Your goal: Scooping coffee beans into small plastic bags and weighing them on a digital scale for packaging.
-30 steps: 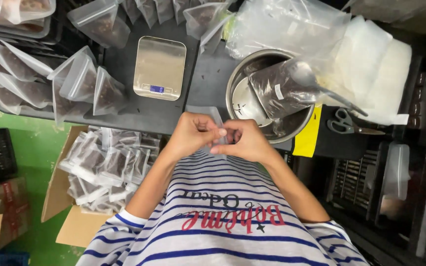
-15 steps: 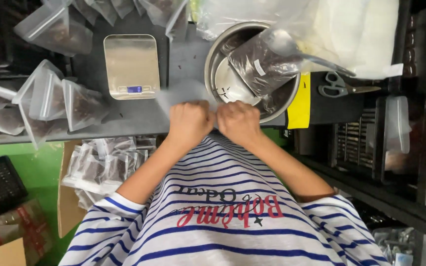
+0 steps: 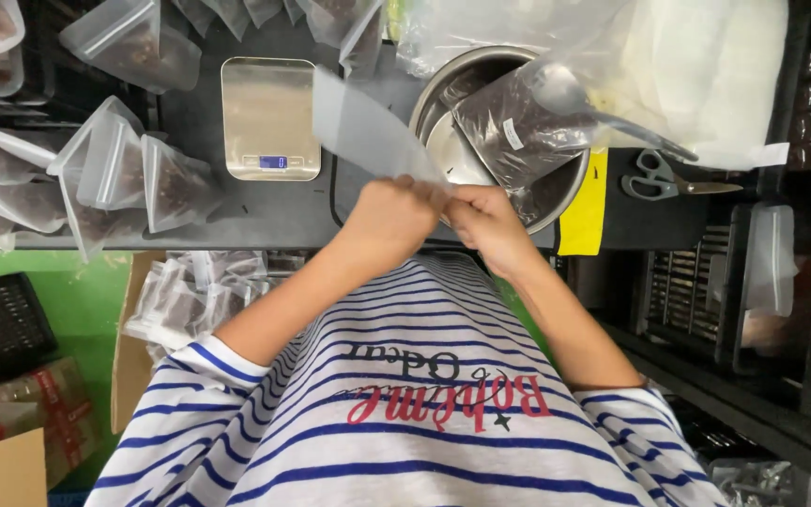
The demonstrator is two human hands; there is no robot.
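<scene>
Both hands, left hand [image 3: 389,218] and right hand [image 3: 483,221], pinch an empty clear plastic pouch [image 3: 365,131] by its mouth, beside the round steel bowl [image 3: 443,141], seemingly to spread it open.

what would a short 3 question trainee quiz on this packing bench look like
1. True or false: the left hand and the right hand both hold the empty clear pouch.
2. Where does the spoon rest? A) on the scale B) on the dark bag in the metal bowl C) beside the scissors
3. What lies on the plate of the digital scale?

Key: 1 true. 2 B, on the dark filled bag standing in the bowl. 3 nothing; its plate is bare, and the scissors lie off to the right.
</scene>
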